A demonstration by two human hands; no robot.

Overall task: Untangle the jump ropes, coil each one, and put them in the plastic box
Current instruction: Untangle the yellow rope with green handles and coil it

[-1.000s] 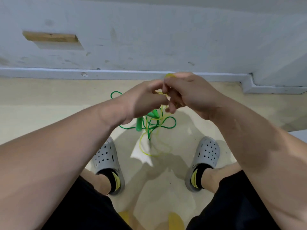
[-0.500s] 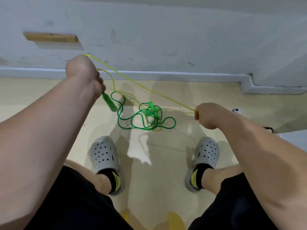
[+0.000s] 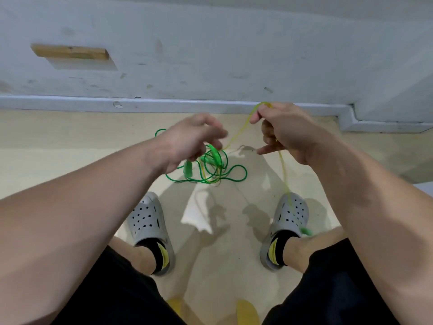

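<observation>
A green jump rope (image 3: 234,179) lies tangled on the floor between my feet, with a yellow jump rope (image 3: 237,133) running through the tangle. My right hand (image 3: 289,131) pinches a loop of the yellow rope near the baseboard. One strand slants down to the tangle. The other hangs over my right shoe and ends in a dangling green handle (image 3: 305,231). My left hand (image 3: 192,143), blurred, is curled just above the tangle, and a green handle (image 3: 187,170) sticks out below it. Another green handle (image 3: 216,156) lies in the tangle. No plastic box can be made out.
A white wall with a wooden block (image 3: 70,52) and a grey baseboard (image 3: 70,103) stands just beyond the ropes. My grey clogs (image 3: 148,221) flank the tangle. A pale surface (image 3: 424,187) shows at the right edge, and yellow shapes (image 3: 247,310) sit at the bottom.
My left hand swung from the upper left back to the centre above the tangle. My right hand rose towards the baseboard with the yellow rope, and a handle now dangles by my right shoe.
</observation>
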